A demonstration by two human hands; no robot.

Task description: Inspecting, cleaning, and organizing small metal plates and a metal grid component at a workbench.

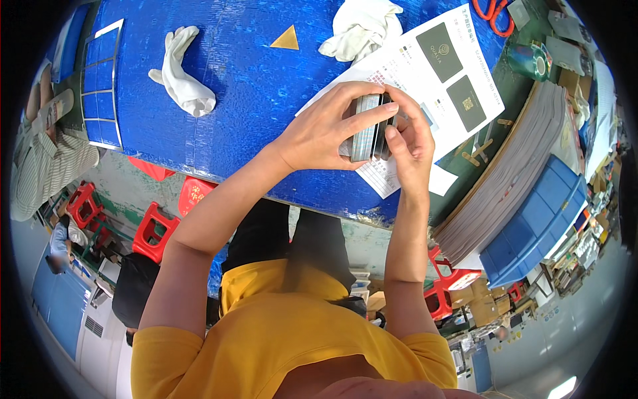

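Note:
Above the blue-covered table (pixel 239 133), both my hands hold a small stack of cards (pixel 365 136) with pale edges and a dark part on its right side. My left hand (pixel 322 130) wraps it from the left, one finger reaching across its front. On the right side, my right hand (pixel 413 139) curls round the dark part, its thumb close against it. Fingers hide much of the stack, so I cannot tell whether the dark part is separate. Beneath my hands lies a white printed sheet (pixel 382 74) with two dark card pictures.
White gloves (pixel 181 76) and a crumpled white cloth (pixel 364 28) lie farther back, with a gold triangle (pixel 286 39) between. Red-handled scissors (pixel 495 18) are far right. Piled paper (pixel 498 169) and a blue bin (pixel 535 223) stand right. A person's striped garment (pixel 50 166) shows left.

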